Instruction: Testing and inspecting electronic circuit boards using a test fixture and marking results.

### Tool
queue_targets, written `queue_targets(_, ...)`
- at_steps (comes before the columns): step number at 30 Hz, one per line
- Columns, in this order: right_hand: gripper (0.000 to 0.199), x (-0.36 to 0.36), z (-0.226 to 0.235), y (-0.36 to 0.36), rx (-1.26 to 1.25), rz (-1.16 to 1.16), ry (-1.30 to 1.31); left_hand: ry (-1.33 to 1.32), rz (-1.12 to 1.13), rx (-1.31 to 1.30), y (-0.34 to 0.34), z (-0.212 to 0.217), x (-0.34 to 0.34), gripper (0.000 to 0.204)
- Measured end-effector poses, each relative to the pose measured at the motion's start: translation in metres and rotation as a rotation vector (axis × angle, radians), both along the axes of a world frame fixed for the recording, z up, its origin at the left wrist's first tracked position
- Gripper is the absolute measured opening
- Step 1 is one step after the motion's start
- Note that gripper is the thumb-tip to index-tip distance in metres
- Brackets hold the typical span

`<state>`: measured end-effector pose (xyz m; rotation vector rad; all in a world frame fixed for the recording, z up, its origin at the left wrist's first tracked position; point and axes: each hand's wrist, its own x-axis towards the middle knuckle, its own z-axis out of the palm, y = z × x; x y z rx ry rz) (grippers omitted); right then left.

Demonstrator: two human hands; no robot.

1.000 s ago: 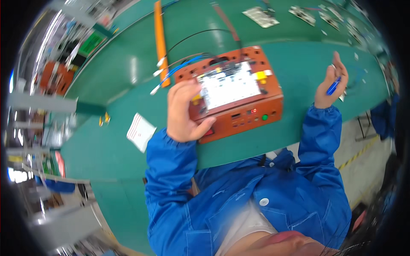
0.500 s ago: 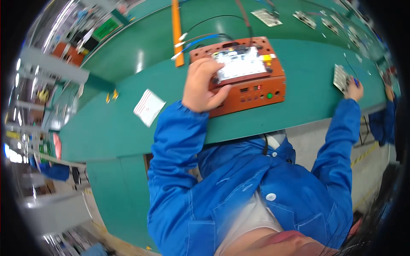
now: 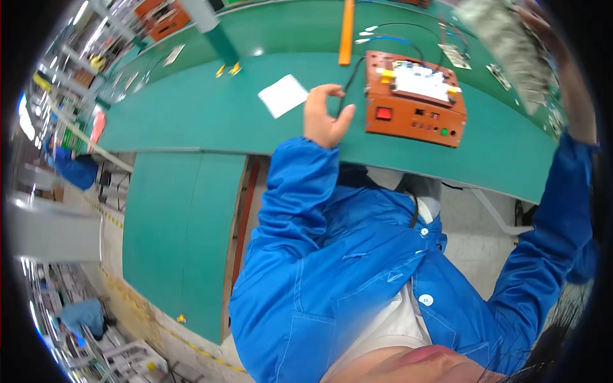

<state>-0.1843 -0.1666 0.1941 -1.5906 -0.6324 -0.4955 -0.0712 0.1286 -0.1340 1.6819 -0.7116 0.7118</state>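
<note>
My left hand [image 3: 327, 118] is over the green bench, left of an orange-brown box [image 3: 415, 121], with thumb and fingers apart and nothing between them. A dark cable runs beside its fingertips. The box has a red switch, a green button and a small lit display on its front. On its top lies a glaring white circuit board [image 3: 421, 83] between yellow blocks. At the upper right, my raised right hand [image 3: 565, 70] grips a greyish circuit board [image 3: 511, 54], close to the camera and blurred. Its fingertips are partly hidden in the dark rim.
A white sheet or packet [image 3: 283, 96] lies left of my left hand. Behind the box are an orange strip [image 3: 346, 32] and white-tipped wires [image 3: 377, 39]. More circuit boards [image 3: 454, 56] lie along the bench's far right. A post [image 3: 220, 48] stands at the back left.
My left hand has left the box's top and moved to its left side. My right hand has lifted the circuit board from the bench's right side. The view has shifted.
</note>
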Motion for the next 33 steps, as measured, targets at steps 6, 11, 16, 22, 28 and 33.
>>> queue_targets(6,0.027,0.095,-0.104,0.238,-0.632,0.151,0.091,0.127,0.08,0.326,-0.002,-0.032,-0.003,0.055)
queue_targets(11,0.031,0.182,-0.182,0.371,-0.634,0.198,-0.07,-0.34,0.216,0.183,-0.013,-0.053,0.008,0.042)
queue_targets(16,0.034,0.22,-0.205,0.397,-0.325,-0.095,0.073,-0.148,-0.017,0.099,-0.012,-0.028,-0.006,0.038)
queue_targets(22,0.029,0.102,-0.195,0.26,-0.375,0.359,0.0,0.039,-0.15,0.163,-0.025,-0.071,0.008,0.032)
queue_targets(28,0.02,0.058,-0.218,0.005,-0.345,-0.269,-0.292,0.094,-0.045,0.423,0.006,0.008,-0.021,0.045)
queue_targets(33,0.034,0.123,-0.288,-0.182,0.022,-0.96,0.119,0.195,-0.041,0.458,-0.001,0.01,-0.021,0.041)
